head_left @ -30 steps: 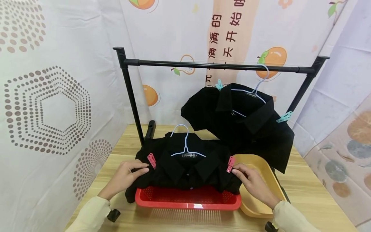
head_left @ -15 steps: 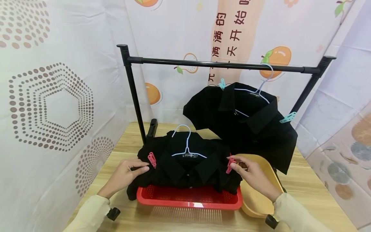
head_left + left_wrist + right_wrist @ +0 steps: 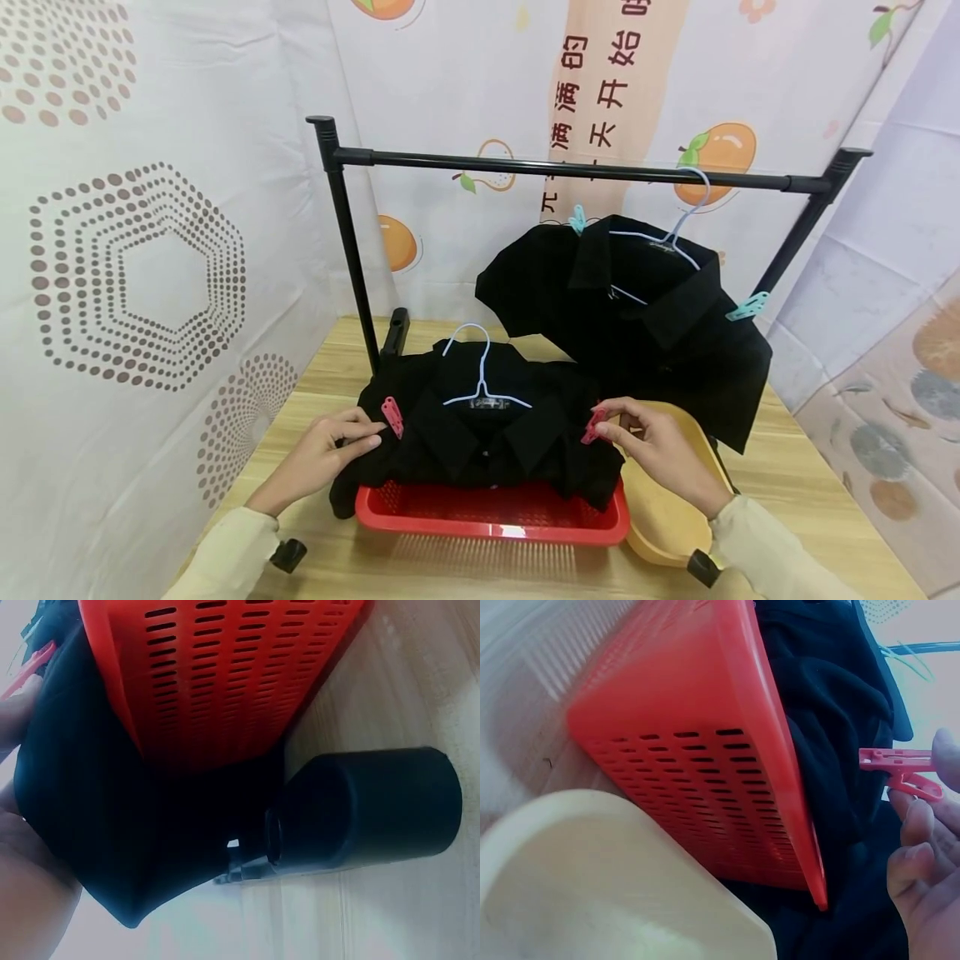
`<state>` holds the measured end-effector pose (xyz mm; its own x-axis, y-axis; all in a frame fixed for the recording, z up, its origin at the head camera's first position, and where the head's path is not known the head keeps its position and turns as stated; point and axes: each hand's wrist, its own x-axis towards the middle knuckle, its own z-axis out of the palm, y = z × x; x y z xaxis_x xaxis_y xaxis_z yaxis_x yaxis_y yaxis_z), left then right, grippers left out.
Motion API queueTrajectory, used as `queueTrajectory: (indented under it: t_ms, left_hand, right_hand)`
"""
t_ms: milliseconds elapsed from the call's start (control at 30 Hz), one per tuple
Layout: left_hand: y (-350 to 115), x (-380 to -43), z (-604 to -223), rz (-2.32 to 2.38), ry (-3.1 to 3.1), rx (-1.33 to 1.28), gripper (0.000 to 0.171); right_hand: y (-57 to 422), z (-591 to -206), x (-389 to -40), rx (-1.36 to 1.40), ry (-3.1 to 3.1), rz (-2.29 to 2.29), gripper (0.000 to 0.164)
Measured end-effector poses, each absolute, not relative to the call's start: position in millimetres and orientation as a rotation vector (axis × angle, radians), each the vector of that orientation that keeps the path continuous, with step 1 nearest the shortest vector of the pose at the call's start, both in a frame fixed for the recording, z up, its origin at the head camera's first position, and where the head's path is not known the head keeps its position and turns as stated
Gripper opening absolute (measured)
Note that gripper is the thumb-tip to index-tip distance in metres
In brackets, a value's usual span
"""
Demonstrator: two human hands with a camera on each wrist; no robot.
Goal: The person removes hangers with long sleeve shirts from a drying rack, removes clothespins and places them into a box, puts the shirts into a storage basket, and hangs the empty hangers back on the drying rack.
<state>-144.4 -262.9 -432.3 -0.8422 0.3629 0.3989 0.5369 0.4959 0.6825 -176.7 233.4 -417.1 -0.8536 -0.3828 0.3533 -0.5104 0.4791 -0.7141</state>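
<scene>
A black collared shirt (image 3: 420,442) lies over the red basket (image 3: 491,528), with a pale blue hanger (image 3: 482,382) in its neck. My left hand (image 3: 326,454) pinches the shirt's left shoulder, beside a pink clothespin (image 3: 392,417) clipped there. In the left wrist view the black cloth (image 3: 82,772) drapes from that hand past the basket's side. Thumb and fingers of my right hand (image 3: 660,450) pinch a second pink clothespin (image 3: 896,759) at the shirt's other shoulder. In the right wrist view its tip reaches the dark cloth.
A second black shirt (image 3: 675,358) hangs from a black rack (image 3: 510,167) at the back right, with two turquoise clothespins (image 3: 747,306) on it. Under my right forearm a yellow tray (image 3: 663,521) stands against the basket. Patterned curtains surround the wooden table (image 3: 810,508).
My right fingers have moved up from the lower end of the right clothespin and now pinch its handles, tilting it a little more. My left hand stays nearly where it was.
</scene>
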Motion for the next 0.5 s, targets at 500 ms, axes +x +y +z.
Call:
queueTrajectory:
  t_ms: [500]
  left_hand:
    - [-262.5, -144.5, -424.0, -1.232, -2.515, -0.814, 0.019]
  right_hand:
    - [227.3, -412.5, -174.4, 0.843, -2.414, 1.222, 0.023]
